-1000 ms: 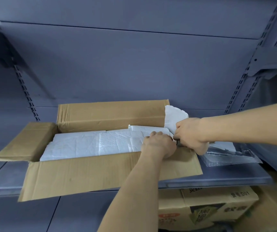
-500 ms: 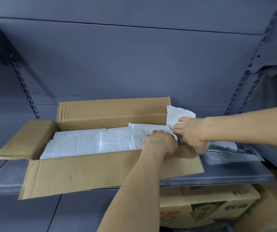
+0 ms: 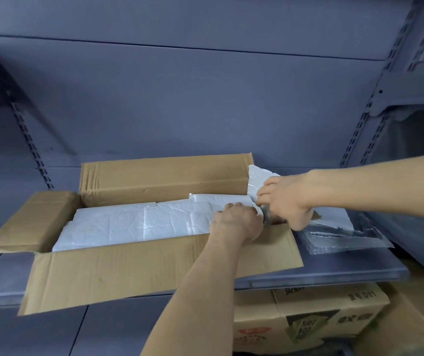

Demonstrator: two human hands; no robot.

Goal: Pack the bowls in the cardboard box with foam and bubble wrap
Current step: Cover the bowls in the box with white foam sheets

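An open cardboard box (image 3: 134, 268) lies on a grey shelf, flaps spread. White foam sheets (image 3: 139, 222) cover its inside; no bowl shows. My left hand (image 3: 236, 222) presses down on the right end of the foam, fingers curled over its edge. My right hand (image 3: 285, 201) pinches a white foam piece (image 3: 255, 179) that sticks up at the box's right end. Something dark and shiny shows in the gap between the two hands; I cannot tell what it is.
Clear bubble wrap (image 3: 344, 237) with a white sheet on it lies on the shelf (image 3: 334, 273) right of the box. Printed cardboard boxes (image 3: 308, 319) stand below the shelf. Slotted uprights (image 3: 28, 140) and a grey back panel close the rear.
My right hand has lifted slightly and shifted its grip on the upright foam piece, which stands a little higher. My left hand stays pressed on the foam's right end.
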